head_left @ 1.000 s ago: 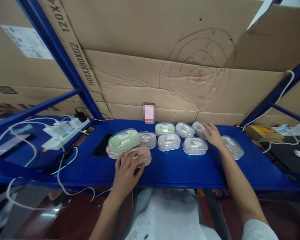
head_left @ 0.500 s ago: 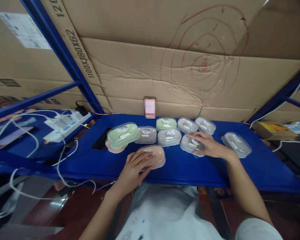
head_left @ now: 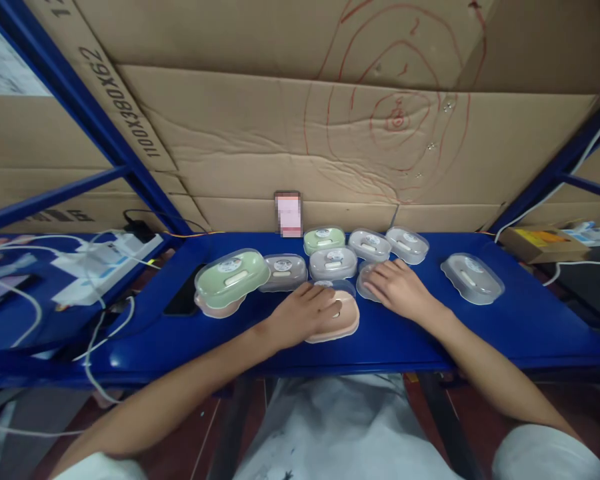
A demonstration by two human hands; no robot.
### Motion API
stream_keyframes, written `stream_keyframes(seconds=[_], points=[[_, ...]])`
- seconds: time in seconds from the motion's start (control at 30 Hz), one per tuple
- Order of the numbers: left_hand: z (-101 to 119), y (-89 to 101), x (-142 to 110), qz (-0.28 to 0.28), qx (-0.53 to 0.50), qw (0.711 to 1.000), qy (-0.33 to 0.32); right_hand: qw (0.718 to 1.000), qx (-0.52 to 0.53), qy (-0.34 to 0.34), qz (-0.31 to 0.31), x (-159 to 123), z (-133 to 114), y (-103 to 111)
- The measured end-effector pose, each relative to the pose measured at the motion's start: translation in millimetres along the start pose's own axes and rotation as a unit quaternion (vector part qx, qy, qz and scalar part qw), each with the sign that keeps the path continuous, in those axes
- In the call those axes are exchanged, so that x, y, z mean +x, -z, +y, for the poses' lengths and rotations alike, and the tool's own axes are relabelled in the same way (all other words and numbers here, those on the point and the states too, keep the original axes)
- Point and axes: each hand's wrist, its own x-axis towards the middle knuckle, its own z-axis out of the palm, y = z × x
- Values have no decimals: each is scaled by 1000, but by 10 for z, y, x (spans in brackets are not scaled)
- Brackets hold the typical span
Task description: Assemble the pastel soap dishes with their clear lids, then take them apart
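My left hand (head_left: pixel 307 312) reaches over a pink soap box (head_left: pixel 347 323) with a clear lid near the table's front edge. Its fingers bend over the top and cover much of the box. My right hand (head_left: pixel 400 288) is curled over a grey soap box (head_left: pixel 365 283), hiding most of it. Behind them sit another grey soap box (head_left: pixel 333 265), a green one (head_left: pixel 324 241) and two more grey ones, all clear-lidded. To the left, a green soap box (head_left: pixel 233 280) rests tilted on a pink one (head_left: pixel 220 307), beside a grey box (head_left: pixel 283 273).
Far right on the blue table (head_left: pixel 405 347) lies a grey soap box (head_left: pixel 473 279). A phone (head_left: pixel 289 215) leans against the cardboard wall (head_left: pixel 240 133). Left are a dark flat device (head_left: pixel 183 300), a power strip (head_left: pixel 113 270) and white cables. Blue posts frame both sides.
My left hand and the pink box have moved right, closer to the right hand. The right hand now covers more of its grey box. The view has shifted slightly.
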Motion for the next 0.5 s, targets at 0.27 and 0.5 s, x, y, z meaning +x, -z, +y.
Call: stream_keyframes(seconds=[0.27,0.5], points=[[398,-171,34,-13,53,998,36,982,-117,-91,-120,-133,-262,-166],[375,-251,-8,49,35,997,-41,997,-2,-17,-75,-113,-64,13]])
